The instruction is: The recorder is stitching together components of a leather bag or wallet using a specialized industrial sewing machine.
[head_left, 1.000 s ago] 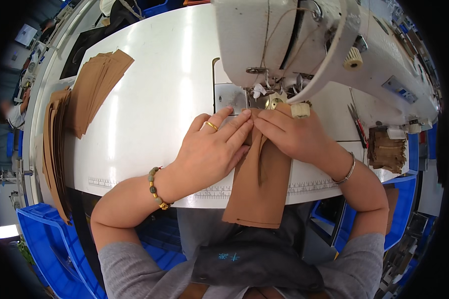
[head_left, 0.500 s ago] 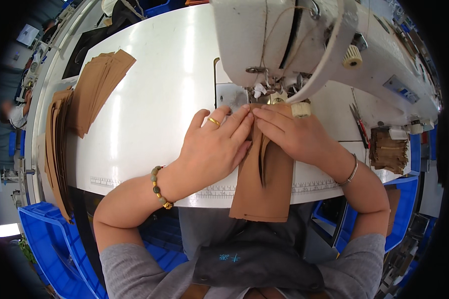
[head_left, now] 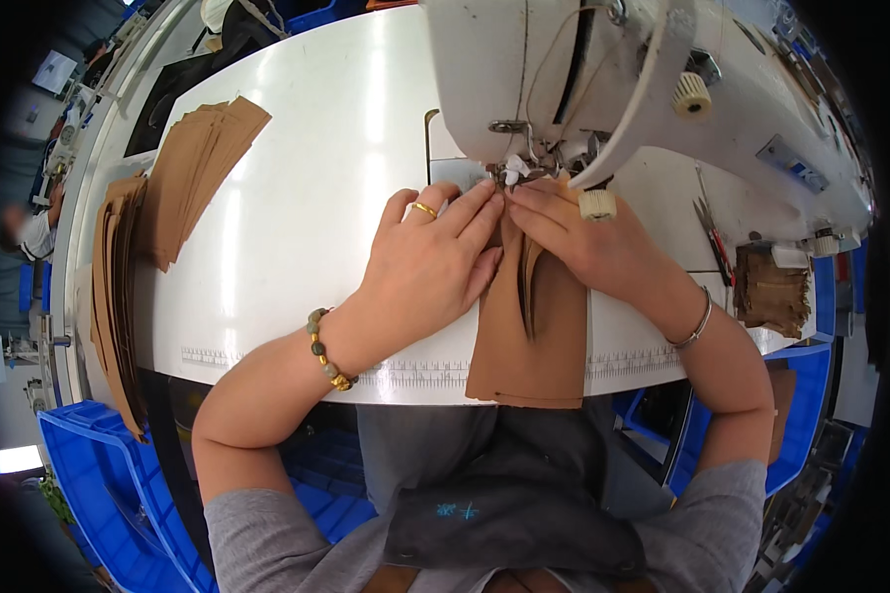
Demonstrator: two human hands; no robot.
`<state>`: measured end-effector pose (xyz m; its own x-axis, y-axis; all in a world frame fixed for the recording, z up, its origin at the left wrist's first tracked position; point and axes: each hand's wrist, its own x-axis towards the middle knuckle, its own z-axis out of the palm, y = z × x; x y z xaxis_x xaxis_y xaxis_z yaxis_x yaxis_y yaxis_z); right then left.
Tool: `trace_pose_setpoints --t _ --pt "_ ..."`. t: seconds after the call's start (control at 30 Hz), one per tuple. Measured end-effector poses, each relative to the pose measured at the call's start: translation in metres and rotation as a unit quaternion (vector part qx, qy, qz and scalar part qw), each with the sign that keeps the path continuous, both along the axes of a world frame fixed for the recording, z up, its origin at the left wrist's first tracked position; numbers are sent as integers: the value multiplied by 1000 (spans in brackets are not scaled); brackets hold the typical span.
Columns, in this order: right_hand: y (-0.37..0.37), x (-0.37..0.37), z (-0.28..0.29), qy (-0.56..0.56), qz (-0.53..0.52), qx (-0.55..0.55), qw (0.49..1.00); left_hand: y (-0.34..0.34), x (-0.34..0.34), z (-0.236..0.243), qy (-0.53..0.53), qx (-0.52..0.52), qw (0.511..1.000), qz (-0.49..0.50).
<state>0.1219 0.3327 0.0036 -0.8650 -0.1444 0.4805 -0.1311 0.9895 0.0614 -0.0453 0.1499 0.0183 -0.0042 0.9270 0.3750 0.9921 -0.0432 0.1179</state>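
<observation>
A white sewing machine [head_left: 722, 114] overhangs the white table, with its presser foot [head_left: 514, 166] at the centre. Under it lies a brown piece of flat material [head_left: 526, 366] with a dark lengthwise slit or fold, its lower end reaching the table's front edge. My left hand [head_left: 430, 252] presses and grips the piece's left side, fingertips close to the foot, a ring on one finger. My right hand [head_left: 588, 242] grips the right side, fingers together and partly hidden by the machine. The tips of both hands nearly meet at the needle area, where fine detail is unclear.
Two brown stacks of cut pieces [head_left: 203, 168] [head_left: 119, 287] lie on the left. Red-handled scissors [head_left: 717, 247] and a ragged brown bundle [head_left: 771, 292] lie at right. Blue bins [head_left: 99, 484] flank me below the table [head_left: 287, 198]. Another person [head_left: 35, 227] sits at far left.
Both hands have moved forward toward the needle with the brown piece, whose lower end has risen from hanging past the table's edge to about level with it.
</observation>
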Motion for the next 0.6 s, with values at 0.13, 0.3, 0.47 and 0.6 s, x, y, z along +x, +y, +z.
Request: trace_pose_setpoints --t 0.13,0.3,0.47,0.6 --pt "-2 2 6 -4 21 -6 1000 -32 19 6 17 -7 999 -36" --pt "-20 18 19 -97 97 -50 989 -96 67 17 11 -37 995 -87" --pt "-70 63 30 -144 134 -89 976 -118 92 8 70 7 996 -54" --pt "-102 86 24 -147 93 -91 981 -120 92 6 70 30 996 -54"
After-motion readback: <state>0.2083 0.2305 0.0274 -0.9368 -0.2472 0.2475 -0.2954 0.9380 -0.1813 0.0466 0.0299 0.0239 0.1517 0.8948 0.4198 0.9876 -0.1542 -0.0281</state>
